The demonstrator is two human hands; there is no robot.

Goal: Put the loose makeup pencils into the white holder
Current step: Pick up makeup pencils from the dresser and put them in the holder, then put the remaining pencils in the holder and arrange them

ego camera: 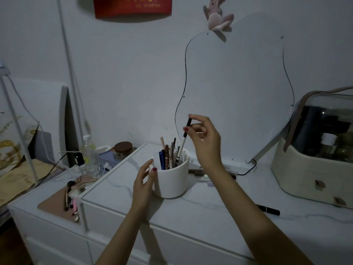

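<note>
Several pencils already stand in the white holder [172, 180] mid-counter [210, 222], the left hand [144, 180] cupping its side and the right hand [204, 136] pinching a half-inserted pencil [183, 140], while a black pencil [268, 209] by the front edge and others behind stay loose.

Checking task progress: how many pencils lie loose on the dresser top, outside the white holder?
3: a black one by the right forearm, a brown one and a pale one just right of the holder. The forearm may hide more.

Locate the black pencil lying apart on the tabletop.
Head view, right side: the black pencil lies on the tabletop beside the right forearm, in front of the cream storage case.
</note>
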